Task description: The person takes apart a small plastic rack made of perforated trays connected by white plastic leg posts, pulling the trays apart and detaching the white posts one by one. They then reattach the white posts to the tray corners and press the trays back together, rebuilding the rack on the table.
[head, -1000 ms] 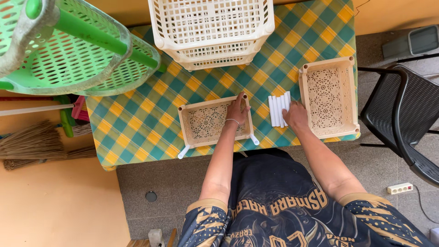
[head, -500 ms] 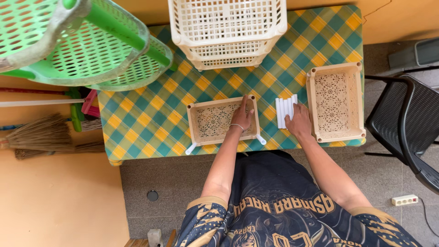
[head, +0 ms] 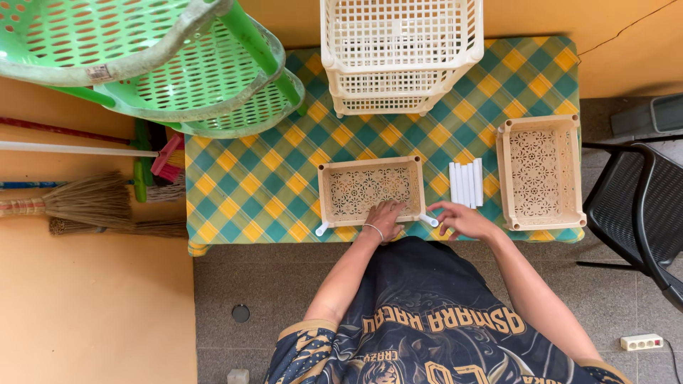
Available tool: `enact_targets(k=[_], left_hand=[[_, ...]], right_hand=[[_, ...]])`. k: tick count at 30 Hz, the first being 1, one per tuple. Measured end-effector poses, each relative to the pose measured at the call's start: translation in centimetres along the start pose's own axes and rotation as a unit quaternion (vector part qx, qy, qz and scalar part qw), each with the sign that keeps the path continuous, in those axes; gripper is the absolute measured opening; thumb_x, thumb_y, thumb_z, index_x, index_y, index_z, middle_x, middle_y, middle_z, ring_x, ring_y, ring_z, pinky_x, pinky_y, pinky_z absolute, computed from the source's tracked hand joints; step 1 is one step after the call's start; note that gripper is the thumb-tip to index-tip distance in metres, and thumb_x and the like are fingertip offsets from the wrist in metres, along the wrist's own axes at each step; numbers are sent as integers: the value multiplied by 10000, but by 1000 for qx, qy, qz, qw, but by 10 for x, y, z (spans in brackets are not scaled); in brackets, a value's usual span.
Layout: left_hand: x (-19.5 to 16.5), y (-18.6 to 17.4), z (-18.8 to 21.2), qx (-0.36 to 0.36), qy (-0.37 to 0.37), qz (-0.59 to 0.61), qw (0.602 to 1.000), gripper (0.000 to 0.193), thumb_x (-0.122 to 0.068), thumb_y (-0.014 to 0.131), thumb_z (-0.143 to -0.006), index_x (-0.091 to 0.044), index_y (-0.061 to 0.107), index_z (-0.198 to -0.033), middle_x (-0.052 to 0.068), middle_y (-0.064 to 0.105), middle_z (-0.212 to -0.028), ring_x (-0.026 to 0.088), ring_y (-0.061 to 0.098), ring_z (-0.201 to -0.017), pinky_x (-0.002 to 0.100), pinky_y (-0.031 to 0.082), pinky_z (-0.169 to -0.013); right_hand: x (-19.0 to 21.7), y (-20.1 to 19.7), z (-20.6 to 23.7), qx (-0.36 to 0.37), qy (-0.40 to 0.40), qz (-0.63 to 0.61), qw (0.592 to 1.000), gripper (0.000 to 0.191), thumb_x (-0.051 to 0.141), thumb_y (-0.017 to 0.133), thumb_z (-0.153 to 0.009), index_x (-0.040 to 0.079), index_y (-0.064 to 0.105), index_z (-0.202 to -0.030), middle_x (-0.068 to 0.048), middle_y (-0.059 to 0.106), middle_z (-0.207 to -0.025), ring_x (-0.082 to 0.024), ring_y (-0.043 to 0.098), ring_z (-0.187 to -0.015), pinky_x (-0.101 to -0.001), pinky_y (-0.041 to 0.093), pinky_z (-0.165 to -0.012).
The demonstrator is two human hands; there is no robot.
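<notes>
A shallow beige tray (head: 370,190) with a pierced pattern in its floor is laid in front of the person on the worktop (head: 242,188), which is covered by a checked green and yellow cloth. The left hand (head: 384,219) is rested on the near edge of this tray, probably to keep it steady; its fingers (head: 390,212) are spread flat and nothing is clamped by them. The right hand (head: 464,219) is held just beside the tray's near right corner, where a white peg (head: 429,220) sticks out. Its fingers are a little apart, and it cannot be told if the peg is touched. Another white peg (head: 321,229) is seen at the near left corner.

5 or so white tubes (head: 466,183) are laid side by side between this tray and a 2nd beige tray (head: 541,173), within easy reach. Behind, beige baskets (head: 400,53) are stacked, and a green plastic chair (head: 156,67) is seen on the left. A small label (head: 99,72) is stuck on its rim.
</notes>
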State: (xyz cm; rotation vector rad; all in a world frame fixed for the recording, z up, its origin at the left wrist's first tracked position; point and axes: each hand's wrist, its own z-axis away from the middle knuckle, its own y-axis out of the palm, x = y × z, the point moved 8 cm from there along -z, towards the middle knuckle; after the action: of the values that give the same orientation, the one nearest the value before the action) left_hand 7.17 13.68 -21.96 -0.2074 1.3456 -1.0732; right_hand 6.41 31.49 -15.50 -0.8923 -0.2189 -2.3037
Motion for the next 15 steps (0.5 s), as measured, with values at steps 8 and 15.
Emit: enact_targets(k=[8, 15], left_hand=[[19, -14, 6, -37, 58, -126, 990, 321, -183, 773, -800, -126, 727, -1113, 89, 642, -1209, 312, 542, -1230, 528, 430, -1020], [33, -34, -9, -53, 21, -156, 986, 278, -88, 720, -850, -112, 725, -1127, 89, 634, -1253, 294, 546, -1279, 513, 435, -1085]], right_hand=[[8, 11, -2, -59, -19, 122, 991, 431, 375, 748, -904, 129, 759, -1258, -55, 687, -771, -144, 626, -702, -304, 536, -645], [37, 12, -16, -92, -41, 123, 987, 474, 419, 648, -939, 96, 712, -1280, -37, 766, -860, -122, 730, -806, -281, 559, -734]])
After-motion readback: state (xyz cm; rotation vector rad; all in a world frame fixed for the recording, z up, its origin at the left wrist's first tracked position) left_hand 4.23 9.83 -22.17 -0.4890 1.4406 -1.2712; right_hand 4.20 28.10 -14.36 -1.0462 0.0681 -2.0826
